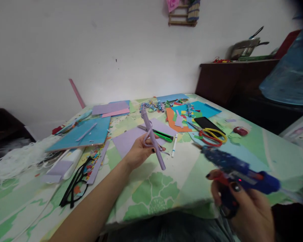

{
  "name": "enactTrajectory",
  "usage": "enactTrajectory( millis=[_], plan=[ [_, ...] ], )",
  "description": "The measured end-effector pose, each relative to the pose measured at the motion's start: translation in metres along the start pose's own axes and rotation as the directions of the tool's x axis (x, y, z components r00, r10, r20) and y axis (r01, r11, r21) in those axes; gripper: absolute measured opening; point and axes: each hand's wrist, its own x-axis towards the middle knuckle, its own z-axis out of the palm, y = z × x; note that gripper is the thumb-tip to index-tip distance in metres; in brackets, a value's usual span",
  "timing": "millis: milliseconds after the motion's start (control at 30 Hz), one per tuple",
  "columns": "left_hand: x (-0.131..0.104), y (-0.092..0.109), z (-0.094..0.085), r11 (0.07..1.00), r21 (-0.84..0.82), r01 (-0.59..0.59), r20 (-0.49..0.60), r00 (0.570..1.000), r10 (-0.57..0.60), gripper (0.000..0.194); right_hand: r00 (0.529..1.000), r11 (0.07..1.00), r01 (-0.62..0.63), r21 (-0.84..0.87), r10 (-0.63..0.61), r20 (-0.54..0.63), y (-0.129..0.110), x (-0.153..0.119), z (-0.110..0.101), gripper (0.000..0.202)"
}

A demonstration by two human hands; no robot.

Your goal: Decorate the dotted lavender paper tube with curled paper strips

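Note:
My left hand (138, 151) is closed around a rolled lilac paper tube (159, 156), tilted over the middle of the table. A thin lilac paper strip (146, 132) loops around the tube. At the right, my right hand (244, 201) grips a blue hot glue gun (229, 164) by its handle, nozzle pointing left and a small red light glowing on its side. Behind the tube lie a lilac sheet (126, 139), a green box cutter (163, 135) and a white marker (174, 145). Scissors (209, 137) with red and yellow handles lie just beyond the nozzle.
A black phone (208, 123) and coloured paper scraps lie near the scissors. On the left are a blue board (88, 132), black-framed glasses (77, 183) and white netting (22, 158). Curled paper pieces (154, 106) sit at the back. A dark cabinet (224, 77) stands behind right.

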Motion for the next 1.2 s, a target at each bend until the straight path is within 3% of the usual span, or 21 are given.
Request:
enactTrajectory(
  millis=[67, 200, 400, 500, 900, 1067, 1200],
  plan=[
    [0.000, 0.000, 0.001, 1.000, 0.004, 0.004, 0.003, 1.000, -0.004, 0.042, 0.997, 0.990, -0.017, 0.140, 0.007, 0.074, 0.002, -0.009, 0.018, 0.021],
    [-0.001, 0.000, 0.003, 1.000, 0.012, -0.001, 0.003, 1.000, 0.001, 0.042, 0.967, 0.988, -0.048, 0.146, 0.009, 0.253, 0.010, -0.019, 0.039, 0.027],
    [-0.002, 0.000, 0.004, 1.000, 0.019, 0.007, 0.013, 1.000, -0.008, 0.039, 0.980, 0.987, -0.047, 0.156, 0.015, 0.199, 0.016, -0.026, 0.047, 0.008],
    [-0.001, 0.001, 0.005, 1.000, 0.021, 0.018, 0.025, 1.000, -0.019, 0.041, 0.972, 0.991, -0.028, 0.130, -0.004, 0.237, 0.017, -0.024, 0.047, 0.009],
    [-0.001, 0.000, 0.005, 0.999, 0.037, 0.003, 0.026, 1.000, -0.004, 0.041, 0.987, 0.999, 0.000, -0.040, 0.007, 0.160, 0.017, -0.022, 0.050, 0.014],
    [-0.002, 0.001, 0.005, 0.999, 0.044, 0.011, 0.023, 1.000, -0.012, 0.040, 0.980, 0.998, 0.014, -0.063, -0.001, 0.197, 0.017, -0.022, 0.049, 0.014],
    [-0.001, 0.000, 0.005, 0.998, 0.053, 0.018, 0.002, 1.000, -0.018, 0.040, 0.986, 0.995, 0.033, -0.098, -0.016, 0.163, 0.014, -0.021, 0.051, 0.018]
  ],
)
